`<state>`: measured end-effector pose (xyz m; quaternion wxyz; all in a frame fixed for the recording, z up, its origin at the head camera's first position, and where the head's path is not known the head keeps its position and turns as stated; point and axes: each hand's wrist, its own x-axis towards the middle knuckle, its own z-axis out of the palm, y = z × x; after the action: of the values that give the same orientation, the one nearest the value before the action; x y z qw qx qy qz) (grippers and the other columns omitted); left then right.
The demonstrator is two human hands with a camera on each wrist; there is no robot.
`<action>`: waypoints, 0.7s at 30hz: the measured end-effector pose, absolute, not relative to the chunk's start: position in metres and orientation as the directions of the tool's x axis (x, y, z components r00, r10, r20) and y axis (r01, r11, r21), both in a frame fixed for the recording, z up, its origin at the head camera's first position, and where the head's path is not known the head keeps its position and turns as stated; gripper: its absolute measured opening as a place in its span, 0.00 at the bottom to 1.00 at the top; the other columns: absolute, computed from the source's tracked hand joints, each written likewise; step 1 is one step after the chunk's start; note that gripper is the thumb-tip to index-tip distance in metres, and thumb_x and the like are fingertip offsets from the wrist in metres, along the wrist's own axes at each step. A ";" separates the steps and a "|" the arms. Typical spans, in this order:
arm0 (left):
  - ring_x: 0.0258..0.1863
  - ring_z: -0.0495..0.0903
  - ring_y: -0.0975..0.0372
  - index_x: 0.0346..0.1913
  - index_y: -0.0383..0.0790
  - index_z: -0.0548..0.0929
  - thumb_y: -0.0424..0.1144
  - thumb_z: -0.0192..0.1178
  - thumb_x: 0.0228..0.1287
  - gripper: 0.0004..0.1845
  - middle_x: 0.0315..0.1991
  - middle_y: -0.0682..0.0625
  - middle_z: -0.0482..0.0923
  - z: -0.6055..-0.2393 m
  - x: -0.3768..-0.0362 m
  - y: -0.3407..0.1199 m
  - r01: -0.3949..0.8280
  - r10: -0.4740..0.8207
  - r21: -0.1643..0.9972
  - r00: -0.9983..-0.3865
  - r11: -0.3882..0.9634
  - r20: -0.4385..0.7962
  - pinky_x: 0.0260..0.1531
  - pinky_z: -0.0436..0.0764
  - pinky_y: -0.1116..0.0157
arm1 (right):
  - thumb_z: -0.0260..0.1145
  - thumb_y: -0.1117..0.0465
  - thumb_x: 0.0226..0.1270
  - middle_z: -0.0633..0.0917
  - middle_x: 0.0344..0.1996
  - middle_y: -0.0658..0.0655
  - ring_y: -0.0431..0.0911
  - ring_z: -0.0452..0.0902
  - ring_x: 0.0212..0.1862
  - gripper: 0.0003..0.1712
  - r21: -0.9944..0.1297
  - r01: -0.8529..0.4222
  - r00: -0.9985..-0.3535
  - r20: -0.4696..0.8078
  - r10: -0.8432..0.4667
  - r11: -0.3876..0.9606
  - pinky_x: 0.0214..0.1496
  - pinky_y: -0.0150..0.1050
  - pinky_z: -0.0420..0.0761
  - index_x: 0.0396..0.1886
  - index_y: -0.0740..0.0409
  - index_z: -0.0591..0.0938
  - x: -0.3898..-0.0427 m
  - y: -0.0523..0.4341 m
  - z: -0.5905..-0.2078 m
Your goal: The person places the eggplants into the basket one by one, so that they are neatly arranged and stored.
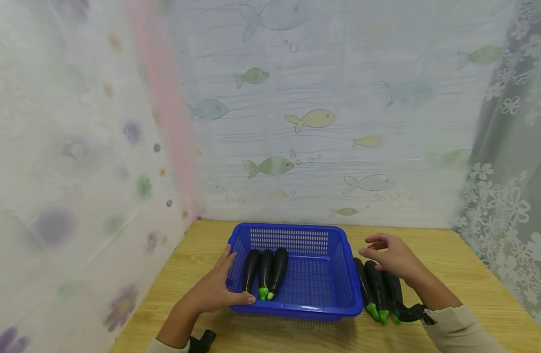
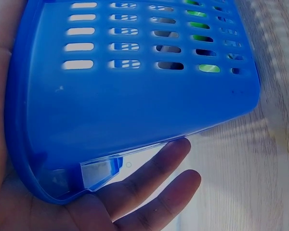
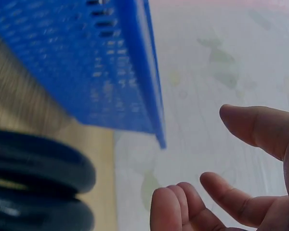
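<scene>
A blue plastic basket (image 1: 292,310) with slotted walls stands on the table. Three dark eggplants (image 1: 266,269) with green stem ends lie side by side in its left part. My left hand (image 1: 215,289) grips the basket's front left corner, thumb over the front rim and fingers along the left side. In the left wrist view, the palm lies against the basket rim (image 2: 19,106). Right of the basket, three more eggplants (image 1: 376,289) lie on the table. Above them hovers my right hand (image 1: 391,255), its fingers loosely bent and apart, holding nothing.
The wood-grain table (image 1: 464,274) extends to both sides of the basket. Behind it hangs a fish-patterned sheet (image 1: 314,147), with a flowered sheet (image 1: 76,196) along the left and a lace curtain (image 1: 513,196) at the right.
</scene>
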<state>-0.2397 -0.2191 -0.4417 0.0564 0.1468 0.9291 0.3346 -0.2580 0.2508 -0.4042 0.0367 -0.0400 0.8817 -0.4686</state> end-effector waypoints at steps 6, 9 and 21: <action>0.82 0.47 0.39 0.84 0.42 0.49 0.70 0.77 0.45 0.71 0.86 0.45 0.30 -0.442 -0.239 -0.219 0.236 0.306 0.636 -0.952 0.734 0.001 0.70 0.62 0.31 | 0.68 0.43 0.73 0.76 0.63 0.75 0.63 0.80 0.59 0.42 -0.811 -0.020 -0.995 -0.041 -0.091 0.585 0.49 0.49 0.88 0.70 0.70 0.71 -0.256 0.270 -0.414; 0.82 0.47 0.39 0.84 0.43 0.49 0.71 0.76 0.44 0.72 0.86 0.46 0.30 -0.441 -0.239 -0.219 0.234 0.303 0.638 -0.953 0.734 0.001 0.70 0.62 0.31 | 0.68 0.42 0.73 0.76 0.63 0.76 0.64 0.79 0.60 0.42 -0.802 -0.010 -0.996 -0.045 -0.077 0.598 0.50 0.50 0.88 0.70 0.71 0.71 -0.255 0.277 -0.417; 0.82 0.49 0.39 0.85 0.43 0.49 0.68 0.77 0.46 0.70 0.86 0.47 0.30 -0.442 -0.239 -0.219 0.230 0.300 0.636 -0.954 0.736 -0.002 0.70 0.63 0.31 | 0.66 0.44 0.75 0.73 0.64 0.81 0.67 0.80 0.58 0.44 -0.772 0.036 -0.998 -0.063 -0.020 0.635 0.50 0.52 0.88 0.72 0.75 0.67 -0.254 0.300 -0.434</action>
<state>-0.2395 -0.2194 -0.4415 0.0524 0.1424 0.9303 0.3339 -0.2538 0.3003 -0.4339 0.0329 0.0044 0.9036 -0.4272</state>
